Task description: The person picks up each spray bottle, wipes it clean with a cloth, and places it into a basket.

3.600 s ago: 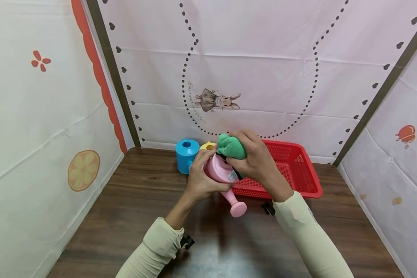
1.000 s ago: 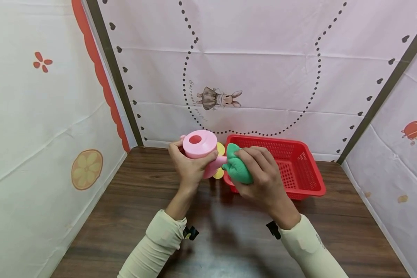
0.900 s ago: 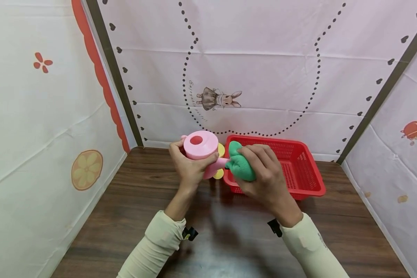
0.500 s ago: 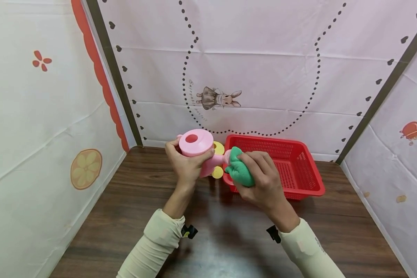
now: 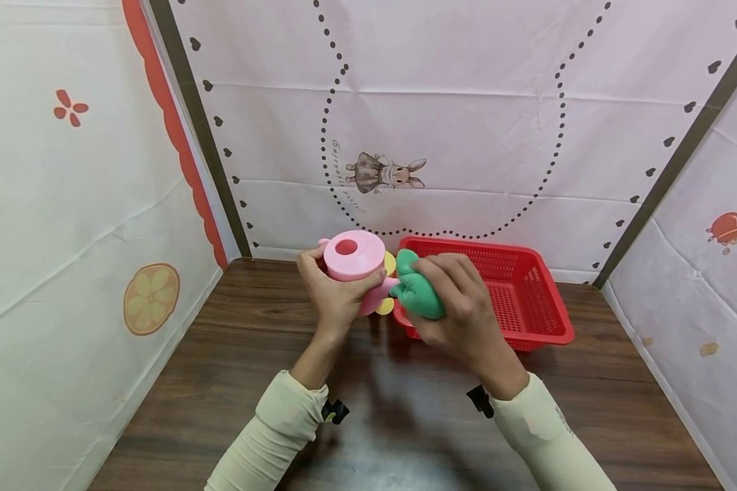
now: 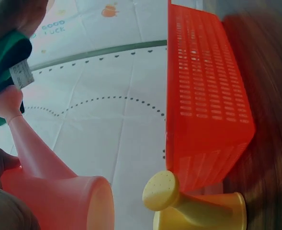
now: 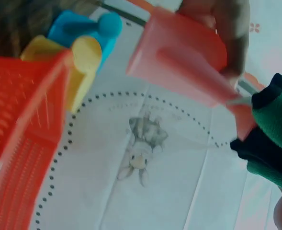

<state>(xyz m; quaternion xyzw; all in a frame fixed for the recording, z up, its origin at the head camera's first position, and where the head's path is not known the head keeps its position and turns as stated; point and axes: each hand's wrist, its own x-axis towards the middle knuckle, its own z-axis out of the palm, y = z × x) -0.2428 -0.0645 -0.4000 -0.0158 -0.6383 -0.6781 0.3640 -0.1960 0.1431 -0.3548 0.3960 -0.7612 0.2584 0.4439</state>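
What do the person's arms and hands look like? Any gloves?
No gloves: the left hand and right hand are bare. The left sleeve and right sleeve are pale cream, with bunched cuffs. A black piece sticks out by each cuff. The right sleeve has tiny dark marks.

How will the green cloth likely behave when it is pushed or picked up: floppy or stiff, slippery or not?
Probably floppy: the green cloth bunches into soft folds in the right hand. Its fuzzy-looking surface suggests it is not very slippery. It likely would crumple, not roll, because nothing rigid shows inside.
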